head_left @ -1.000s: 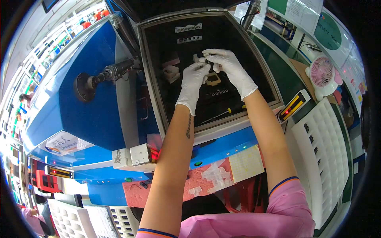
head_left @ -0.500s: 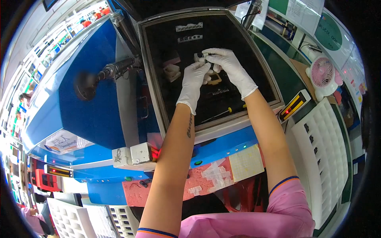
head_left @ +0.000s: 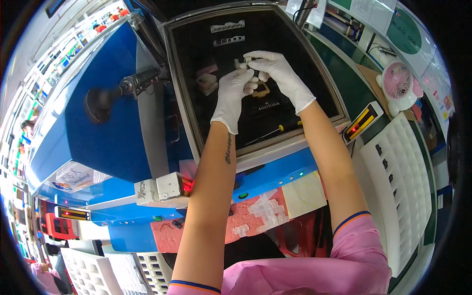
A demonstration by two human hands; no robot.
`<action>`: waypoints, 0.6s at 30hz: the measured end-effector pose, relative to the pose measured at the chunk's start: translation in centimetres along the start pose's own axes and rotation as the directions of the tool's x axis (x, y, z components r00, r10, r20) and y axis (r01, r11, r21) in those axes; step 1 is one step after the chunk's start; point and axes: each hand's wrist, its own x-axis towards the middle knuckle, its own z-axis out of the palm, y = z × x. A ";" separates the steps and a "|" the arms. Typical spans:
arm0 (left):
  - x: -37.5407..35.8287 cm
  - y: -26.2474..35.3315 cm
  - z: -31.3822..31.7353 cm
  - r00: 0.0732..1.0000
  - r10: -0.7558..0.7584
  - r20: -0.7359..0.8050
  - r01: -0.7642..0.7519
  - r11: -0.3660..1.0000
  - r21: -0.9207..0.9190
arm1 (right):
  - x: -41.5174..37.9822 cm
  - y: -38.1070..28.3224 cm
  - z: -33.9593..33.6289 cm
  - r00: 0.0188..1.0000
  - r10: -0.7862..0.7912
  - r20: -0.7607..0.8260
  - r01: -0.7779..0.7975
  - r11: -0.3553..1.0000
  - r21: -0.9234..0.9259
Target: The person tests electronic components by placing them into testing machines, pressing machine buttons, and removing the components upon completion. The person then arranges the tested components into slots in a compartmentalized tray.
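Note:
Both hands wear white gloves and meet over the dark, framed work surface (head_left: 295, 98). My left hand (head_left: 231, 93) is closed, its thumb and fingertips pinched at a small pale part (head_left: 248, 60). From the other side my right hand (head_left: 276, 73) grips the same part, index finger stretched along its top. Its exact kind is too small to tell, and the fingers cover most of it. Just below the hands lies a tan, frame-shaped piece (head_left: 266, 92). A row of tiny light pieces (head_left: 268, 105) is further down, and whitish blocks (head_left: 207, 84) sit to the left.
Two grey toothed strips, an upper one (head_left: 228, 27) and a lower one (head_left: 229, 41), lie at the back. A yellow-handled screwdriver (head_left: 268, 132) rests near the front edge. At right are a pink fan (head_left: 397, 81), a yellow-black sensor bar (head_left: 363, 123) and a white foam tray (head_left: 393, 196).
The whole view has shifted slightly, so the surface and hands appear a little further left and up. Both hands keep their pinch on the small part.

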 end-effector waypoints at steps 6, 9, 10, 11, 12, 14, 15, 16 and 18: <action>-0.2 0.1 -0.1 0.999 0.027 0.031 -0.027 1.000 -0.016 | 0.0 0.3 0.0 0.999 -0.033 -0.027 0.032 0.999 -0.038; 0.0 -0.1 -0.2 0.997 0.052 0.065 -0.050 0.999 -0.021 | 0.0 0.3 -0.2 0.998 -0.040 -0.039 0.038 0.997 -0.068; 0.1 0.0 -0.3 0.994 0.069 0.084 -0.069 0.998 0.007 | 0.1 0.2 -0.2 0.998 -0.052 -0.045 0.048 0.995 -0.084; 0.0 -0.1 -0.3 0.991 0.081 0.102 -0.085 0.996 0.036 | 0.0 0.3 -0.2 0.997 -0.060 -0.052 0.055 0.994 -0.096; -0.1 -0.1 -0.2 0.991 0.083 0.101 -0.087 0.996 0.030 | 0.0 0.2 -0.2 0.997 -0.059 -0.049 0.054 0.993 -0.102; -0.2 -0.1 0.0 0.994 0.086 0.067 -0.091 0.993 0.074 | -0.1 0.2 -0.2 0.997 -0.051 -0.051 0.046 0.994 -0.098; -0.2 0.1 0.1 0.995 0.090 0.050 -0.094 0.991 0.097 | 0.0 0.1 -0.1 0.997 -0.050 -0.051 0.045 0.994 -0.095; -0.3 0.2 0.1 0.994 0.094 0.047 -0.098 0.991 0.093 | 0.0 0.0 -0.1 0.998 -0.051 -0.046 0.046 0.994 -0.099; -0.6 0.3 0.1 0.994 0.092 0.053 -0.098 0.989 0.107 | -0.1 0.1 -0.2 0.997 -0.052 -0.055 0.046 0.993 -0.106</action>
